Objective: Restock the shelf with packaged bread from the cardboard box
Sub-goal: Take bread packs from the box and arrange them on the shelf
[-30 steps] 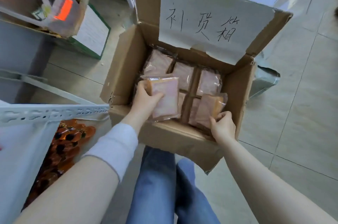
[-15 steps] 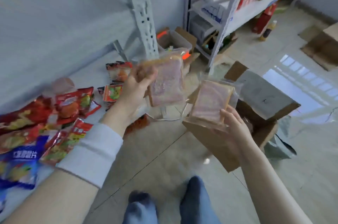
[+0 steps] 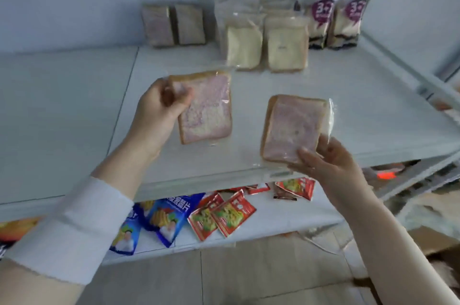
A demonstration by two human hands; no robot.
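Pinkish sliced bread in a clear plastic packet [image 3: 206, 108] is gripped by the left hand [image 3: 159, 110] above the white metal shelf [image 3: 361, 110]. A second such packet [image 3: 291, 128] is pinched at its lower edge by the right hand [image 3: 323, 160], over the shelf's front edge.

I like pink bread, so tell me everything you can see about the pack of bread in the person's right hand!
The bread pack holds square sliced bread, pinkish on its face with a tan-brown crust, sealed in clear, shiny plastic whose loose edge sticks out on the right. It is held in the air by the front edge of the white shelf, tilted, flat face toward the camera. The right hand grips its lower right corner, thumb on the front. Nothing else touches it.
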